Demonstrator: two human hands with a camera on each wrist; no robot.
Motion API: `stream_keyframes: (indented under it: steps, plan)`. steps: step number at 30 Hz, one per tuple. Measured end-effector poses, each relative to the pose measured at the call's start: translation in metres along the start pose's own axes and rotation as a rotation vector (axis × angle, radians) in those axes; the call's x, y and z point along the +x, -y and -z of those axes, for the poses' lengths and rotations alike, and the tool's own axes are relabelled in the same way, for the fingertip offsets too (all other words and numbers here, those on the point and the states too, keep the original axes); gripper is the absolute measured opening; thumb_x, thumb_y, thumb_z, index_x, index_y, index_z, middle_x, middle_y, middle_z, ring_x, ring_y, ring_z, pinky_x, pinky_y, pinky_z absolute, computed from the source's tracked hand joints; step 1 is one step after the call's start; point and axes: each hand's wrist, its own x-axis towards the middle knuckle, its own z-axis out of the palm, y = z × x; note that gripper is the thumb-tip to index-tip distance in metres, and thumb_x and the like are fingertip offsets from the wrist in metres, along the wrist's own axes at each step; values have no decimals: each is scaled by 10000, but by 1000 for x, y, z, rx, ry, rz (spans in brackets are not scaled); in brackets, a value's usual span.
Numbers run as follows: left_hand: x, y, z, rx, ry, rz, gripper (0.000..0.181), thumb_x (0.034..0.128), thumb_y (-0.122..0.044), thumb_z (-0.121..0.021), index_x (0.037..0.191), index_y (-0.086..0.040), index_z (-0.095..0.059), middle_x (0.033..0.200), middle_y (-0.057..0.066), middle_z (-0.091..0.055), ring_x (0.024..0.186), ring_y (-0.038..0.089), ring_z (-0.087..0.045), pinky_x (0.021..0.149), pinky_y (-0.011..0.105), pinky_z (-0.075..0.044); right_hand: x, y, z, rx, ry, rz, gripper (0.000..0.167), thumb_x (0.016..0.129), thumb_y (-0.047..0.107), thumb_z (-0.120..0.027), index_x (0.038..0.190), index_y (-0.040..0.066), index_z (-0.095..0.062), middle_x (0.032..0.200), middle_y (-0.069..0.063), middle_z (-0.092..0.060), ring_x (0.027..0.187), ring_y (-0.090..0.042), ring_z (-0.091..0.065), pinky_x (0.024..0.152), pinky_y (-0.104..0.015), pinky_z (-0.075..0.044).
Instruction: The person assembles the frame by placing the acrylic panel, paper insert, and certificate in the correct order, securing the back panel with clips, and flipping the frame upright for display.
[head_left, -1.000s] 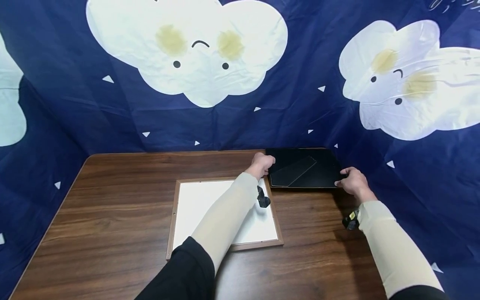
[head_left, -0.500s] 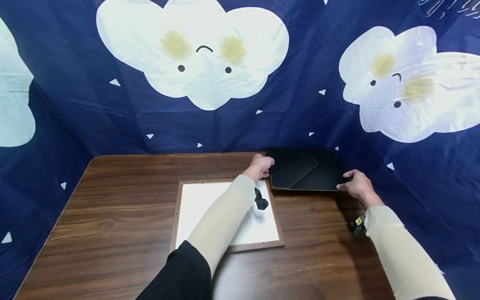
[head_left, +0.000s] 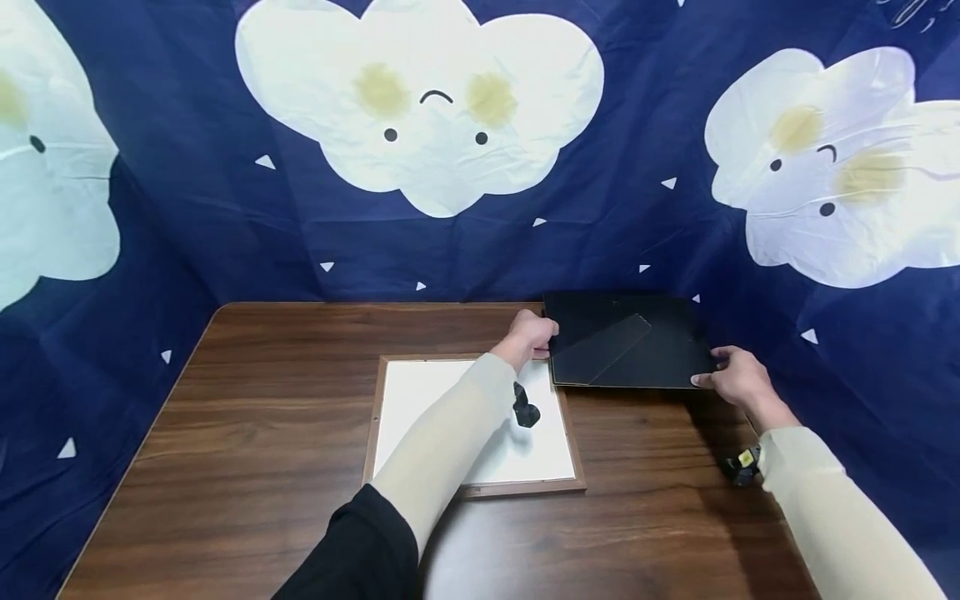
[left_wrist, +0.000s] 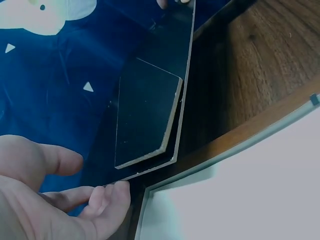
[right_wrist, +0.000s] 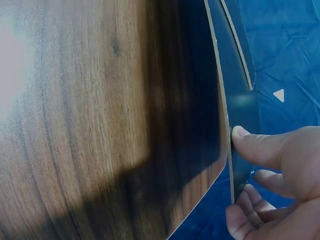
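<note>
Both hands hold a black picture-frame backing board (head_left: 675, 333) by opposite edges at the table's back right. A flat stand leg (left_wrist: 150, 110) lies against its face. My left hand (head_left: 529, 332) grips the left edge; its curled fingers (left_wrist: 112, 200) reach the board's rim in the left wrist view. At the other end my right hand (head_left: 738, 379) pinches the near right corner, with the thumb (right_wrist: 255, 147) on the face. The board looks slightly raised, with shadow below it. Beside it lies a brown wooden picture frame (head_left: 573, 442) around a white panel (head_left: 416, 408), partly hidden by the left sleeve.
The brown wooden table (head_left: 262, 433) extends left and in front of the frame. A blue cloth (head_left: 465, 258) with white clouds hangs behind and along the sides, close to the board and right hand.
The head view has turned a little left, so things sit further right. The board's near edge has shifted slightly toward the person, by the frame's corner. Both hands keep their hold.
</note>
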Motion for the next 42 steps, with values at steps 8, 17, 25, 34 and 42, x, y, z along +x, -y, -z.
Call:
stream_keyframes:
  steps: [8, 17, 25, 34, 42]
  plan:
    - [-8, -3, -5, -28, 3, -5, 365, 914, -40, -635, 1263, 53, -588, 1119, 159, -621, 804, 243, -632, 863, 433, -614, -10, -7, 6, -13, 16, 18, 741, 863, 267, -795, 1381, -155, -475, 1255, -407, -578, 1097, -519, -579, 920, -598, -478]
    - [-16, -4, -5, -41, 5, -29, 379, 921, -7, -636, 1289, 62, -574, 1112, 115, -578, 730, 214, -587, 870, 440, -610, -20, -13, 1, 50, 37, -27, 794, 891, 263, -779, 1415, -197, -401, 1342, -436, -497, 1191, -548, -510, 1001, -648, -437]
    - [-18, -2, 2, 50, -28, -51, 148, 883, 88, -628, 802, -37, -633, 921, 54, -575, 616, 183, -561, 821, 413, -624, -27, -12, -8, 144, 87, -36, 781, 910, 241, -771, 1430, -204, -394, 1415, -436, -440, 1277, -530, -448, 1050, -642, -408]
    - [-37, 0, 20, 108, -46, -141, 179, 856, 145, -569, 862, -24, -630, 836, 22, -543, 555, 121, -521, 509, 220, -516, -34, -10, -14, 141, 90, -20, 809, 895, 331, -792, 1404, -186, -435, 1276, -352, -562, 1102, -409, -533, 815, -351, -503]
    - [-45, 7, 38, 143, -62, -138, 288, 840, 131, -598, 1088, 22, -695, 947, 98, -662, 551, 138, -588, 607, 293, -606, -41, -2, -26, 157, 116, -12, 826, 904, 360, -784, 1431, -169, -432, 1262, -320, -585, 1113, -367, -554, 726, -189, -450]
